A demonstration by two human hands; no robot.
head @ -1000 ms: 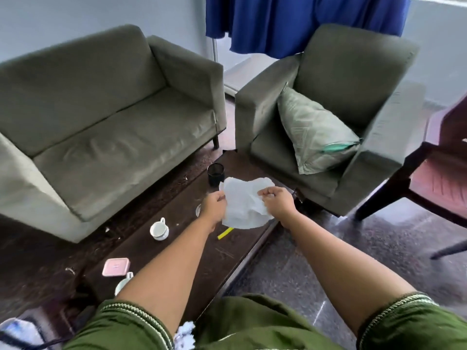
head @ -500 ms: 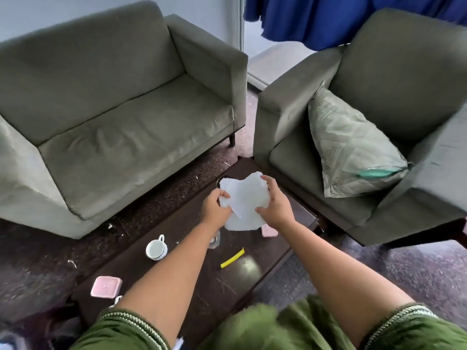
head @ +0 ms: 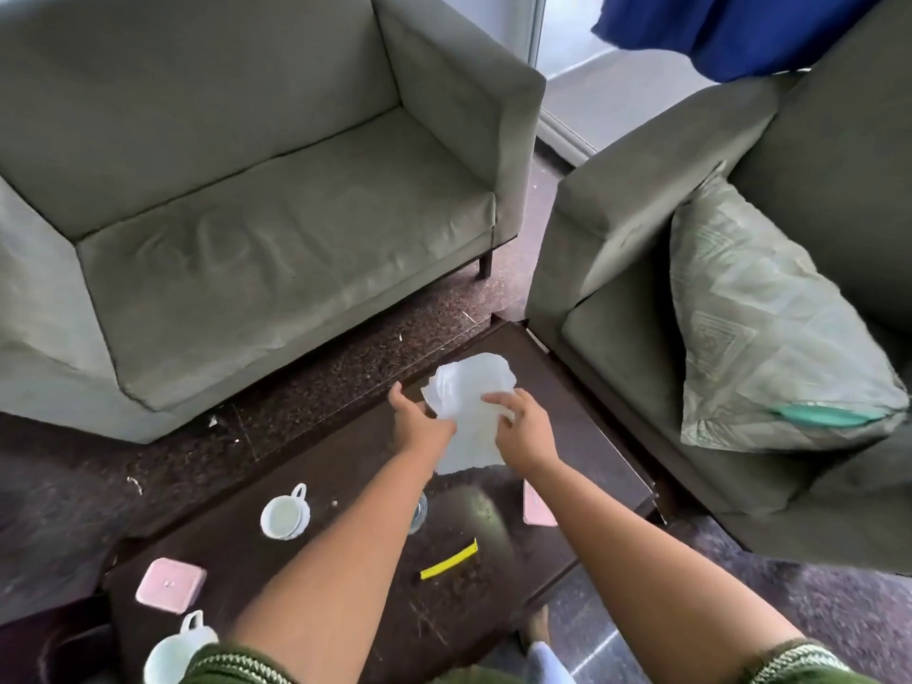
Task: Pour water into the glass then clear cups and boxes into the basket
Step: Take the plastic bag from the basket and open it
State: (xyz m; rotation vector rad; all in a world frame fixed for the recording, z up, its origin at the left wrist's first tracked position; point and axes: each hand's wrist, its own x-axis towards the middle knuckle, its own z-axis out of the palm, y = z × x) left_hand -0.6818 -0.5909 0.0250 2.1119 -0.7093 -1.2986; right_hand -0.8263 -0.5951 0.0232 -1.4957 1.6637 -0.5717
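Across the upper left of the frame sits a grey-green sofa (head: 256,199). Below it, at the lower left, a dark wooden tabletop (head: 582,427) runs diagonally up toward the centre. Nearest the bottom-left corner stands a white cup (head: 172,651) with its handle up, partly cut off by a green sleeve (head: 237,666). Just above it lies a pink box (head: 170,584), flat on the wood. Further up and right is a second white cup (head: 285,513), upright and well apart from the first.

In the middle of the frame the left hand (head: 419,427) pinches the left edge of a crumpled white sheet (head: 469,412), fingers closed on it. A clear glass (head: 418,511) shows only as a sliver behind the left forearm. A yellow strip (head: 449,566) lies below it on the tabletop.

The right hand (head: 525,429) grips the sheet's right side, index finger stretched across its face; the sheet hangs between both hands above the tabletop. Just below the right wrist a second pink box (head: 538,506) lies near the tabletop's right edge.

At the right stands a grey-green armchair (head: 641,199) with a patterned cushion (head: 760,338) leaning in it, and a blue cloth (head: 730,32) hangs in the upper right corner.
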